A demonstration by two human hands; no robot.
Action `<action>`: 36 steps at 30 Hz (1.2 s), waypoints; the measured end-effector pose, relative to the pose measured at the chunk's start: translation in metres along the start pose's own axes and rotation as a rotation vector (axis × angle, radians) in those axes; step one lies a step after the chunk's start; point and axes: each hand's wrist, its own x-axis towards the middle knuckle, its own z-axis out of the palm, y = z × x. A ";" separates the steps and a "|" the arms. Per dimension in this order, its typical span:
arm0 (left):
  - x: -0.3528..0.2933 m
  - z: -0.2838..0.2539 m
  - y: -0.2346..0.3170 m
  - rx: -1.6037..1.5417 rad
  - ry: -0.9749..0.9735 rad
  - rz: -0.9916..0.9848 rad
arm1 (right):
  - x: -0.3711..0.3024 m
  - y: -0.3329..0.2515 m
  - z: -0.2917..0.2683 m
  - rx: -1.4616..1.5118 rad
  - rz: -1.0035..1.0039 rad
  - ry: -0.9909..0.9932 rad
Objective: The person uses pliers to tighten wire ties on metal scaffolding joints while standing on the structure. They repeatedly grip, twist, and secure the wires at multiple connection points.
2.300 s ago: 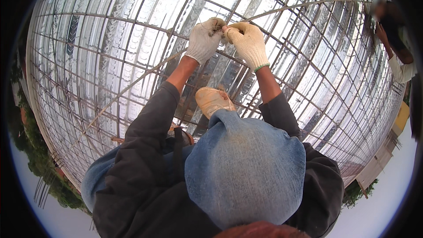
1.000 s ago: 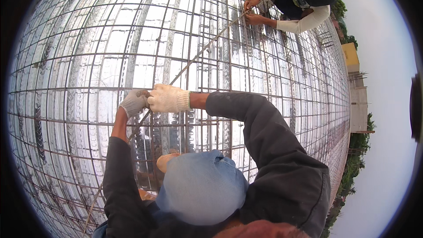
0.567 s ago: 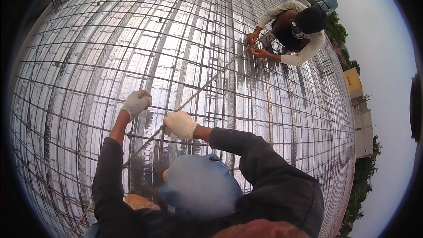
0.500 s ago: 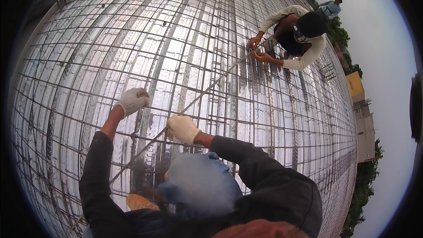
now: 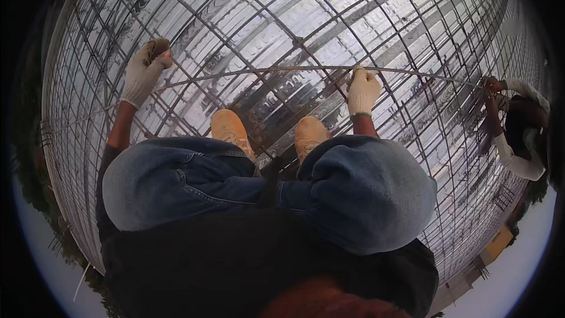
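Observation:
A long, thin rebar (image 5: 276, 69) runs crosswise over a mesh of steel bars (image 5: 229, 47). My right hand (image 5: 364, 91), in a whitish knit glove, is closed on this rebar right of the middle. At the left, my gloved left hand (image 5: 144, 73) is raised above the mesh with its fingers curled in. Its glove is dark at the fingertips, and a bit of bare fingertip shows. What it holds, if anything, is too small to make out. The rebar passes beyond that hand, apart from the fingers.
Shiny ribbed metal decking (image 5: 288, 91) lies under the mesh. My tan shoes (image 5: 231, 131) stand on it, below my bent knees in jeans. A co-worker (image 5: 524, 126) crouches at the far right, hands at the rebar's end. The deck's edge (image 5: 59, 182) curves along the left.
My view has tipped down and turned, so my knees and shoes show and the co-worker sits at the right rim. My hands are farther apart; the right stays on the rebar.

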 end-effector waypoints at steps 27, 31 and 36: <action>-0.190 0.068 -0.182 -0.563 0.726 -0.689 | 0.006 -0.019 -0.082 0.087 -0.103 0.007; -0.116 0.061 -0.077 -0.930 0.487 -0.301 | -0.024 -0.099 -0.071 0.109 -0.398 -0.160; -0.036 0.177 0.061 -1.303 -0.114 0.054 | -0.072 -0.145 -0.001 -0.111 -0.754 -0.812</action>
